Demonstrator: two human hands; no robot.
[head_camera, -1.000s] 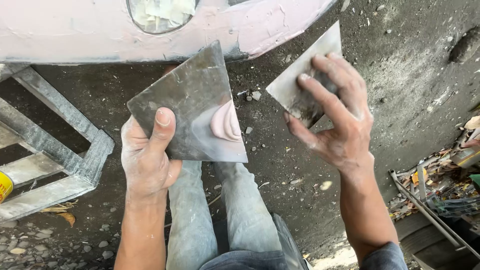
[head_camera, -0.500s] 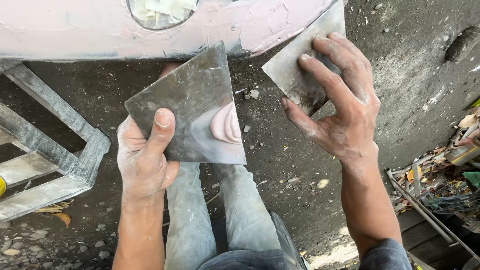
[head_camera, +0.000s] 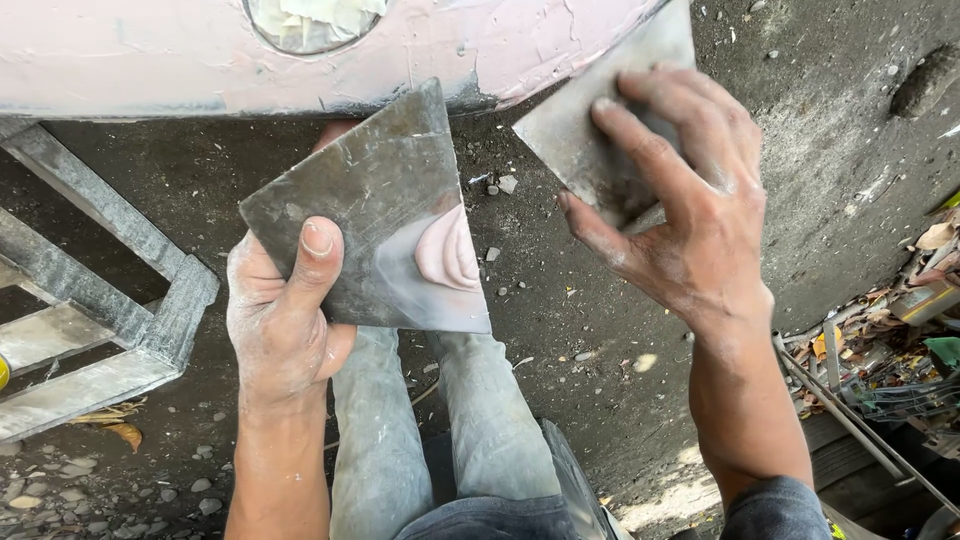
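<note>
Left hand: your left hand (head_camera: 280, 330) grips a flat square metal plate (head_camera: 375, 215), thumb pressed on its top face and fingers curled beneath; the hand is dusted with white powder.
Filler: a dab of pink filler (head_camera: 447, 252) sits on the plate near its right edge, with a thin smeared film around it; this is your stock, and little of it shows.
Right hand: your right hand (head_camera: 690, 215) presses a second, smaller metal scraper (head_camera: 590, 130) with fingers spread along its back and thumb tucked under its lower edge.
Scraper position: its upper corner meets the lower edge of the pink panel (head_camera: 500, 40); you cannot tell whether any filler is on its hidden face.
Panel: a curved body panel coated in pink filler runs across the top of the view; it carries a round opening (head_camera: 310, 18) stuffed with pale paper.
Done so far, judged: most of the visible panel face is already coated, with ridges and spreader marks left rough.
Left to do, judged: the dark bare strip (head_camera: 420, 103) along the panel's lower edge looks uncoated, and the surface is not yet smooth.
Ground: dark dirt floor (head_camera: 560, 330) with small stones lies below.
Surroundings: a grey metal frame (head_camera: 130, 300) stands at the left edge; scrap rods and litter (head_camera: 880, 370) lie at the right edge.
</note>
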